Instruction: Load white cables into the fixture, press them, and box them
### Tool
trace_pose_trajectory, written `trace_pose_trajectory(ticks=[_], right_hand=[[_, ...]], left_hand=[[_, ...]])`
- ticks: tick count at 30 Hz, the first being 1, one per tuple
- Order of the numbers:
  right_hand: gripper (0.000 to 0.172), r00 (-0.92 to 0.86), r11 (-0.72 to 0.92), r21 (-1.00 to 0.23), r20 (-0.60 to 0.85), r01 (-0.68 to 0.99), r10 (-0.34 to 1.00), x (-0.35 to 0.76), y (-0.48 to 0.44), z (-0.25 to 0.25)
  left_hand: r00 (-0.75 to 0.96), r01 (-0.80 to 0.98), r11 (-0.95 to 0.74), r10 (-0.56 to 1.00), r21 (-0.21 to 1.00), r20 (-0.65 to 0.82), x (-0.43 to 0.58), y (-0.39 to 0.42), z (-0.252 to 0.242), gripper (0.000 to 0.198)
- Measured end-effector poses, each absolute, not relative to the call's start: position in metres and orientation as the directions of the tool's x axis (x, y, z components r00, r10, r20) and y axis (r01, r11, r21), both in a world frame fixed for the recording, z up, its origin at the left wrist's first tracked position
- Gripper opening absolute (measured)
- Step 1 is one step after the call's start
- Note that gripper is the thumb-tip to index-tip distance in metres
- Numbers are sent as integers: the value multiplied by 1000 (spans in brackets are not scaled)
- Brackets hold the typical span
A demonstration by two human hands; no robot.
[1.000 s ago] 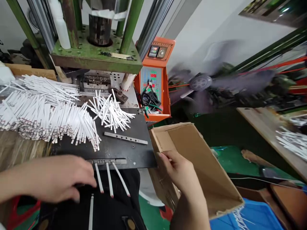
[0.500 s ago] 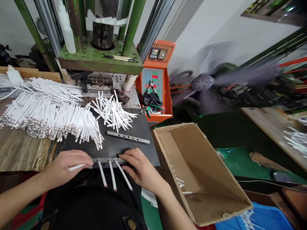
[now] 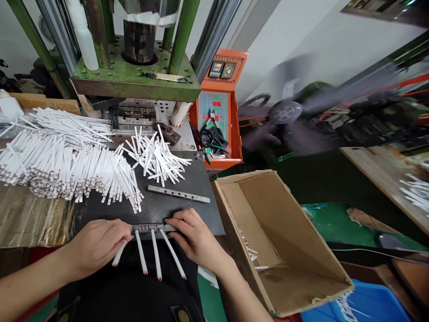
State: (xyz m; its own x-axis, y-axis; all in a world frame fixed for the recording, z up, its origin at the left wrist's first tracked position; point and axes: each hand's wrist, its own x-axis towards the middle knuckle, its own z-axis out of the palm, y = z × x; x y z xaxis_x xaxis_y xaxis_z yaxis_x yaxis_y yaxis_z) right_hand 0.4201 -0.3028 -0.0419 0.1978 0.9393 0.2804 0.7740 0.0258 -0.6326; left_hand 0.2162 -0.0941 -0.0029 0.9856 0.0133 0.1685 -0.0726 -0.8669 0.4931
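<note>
A slotted metal bar (image 3: 149, 228) lies along the front edge of the dark work plate. Three white strips (image 3: 156, 255) stick out of its slots toward me, their reddish ends hanging over the edge. My left hand (image 3: 100, 245) is closed at the bar's left end, pinching another white strip (image 3: 119, 254) that points down toward me. Its upper end is hidden by the fingers. At the opposite end, my right hand (image 3: 196, 237) grips the bar between thumb and fingers. Behind the bar lies a second metal bar (image 3: 178, 194) with holes.
A large pile of white strips (image 3: 67, 165) covers the left side, with a smaller heap (image 3: 159, 156) beside it. A green press (image 3: 137, 85) stands behind. To the right are an open cardboard box (image 3: 254, 214), an orange control box (image 3: 217, 103) and a spinning fan (image 3: 286, 112).
My left hand has turned and closed in at the bar's left end. The strip in it has swung from pointing left to pointing down. My right hand stays on the bar.
</note>
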Motion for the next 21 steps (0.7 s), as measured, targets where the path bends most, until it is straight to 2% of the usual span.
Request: trace_pose_trajectory(ticks=[5,10,16,21], right_hand=[[24,198,32,-639,285,769,938,423,-302,-41],[24,188,35,-664,262,747,947,426,-302,-43],[25,178,14,-669,217,743,960,428,-302,-43],[23,167,8,-606,232,795,958,425,-301,-43]], left_hand=[[967,-122,-846,17,520,254,211,-91,-9,11],[986,-91,-865,-9,493,166,210,-94,-5,17],[988,-106,-872,-37,478,151,223,-90,-2,22],[989,-72,-945,-26,320,145,224,-81,-4,24]])
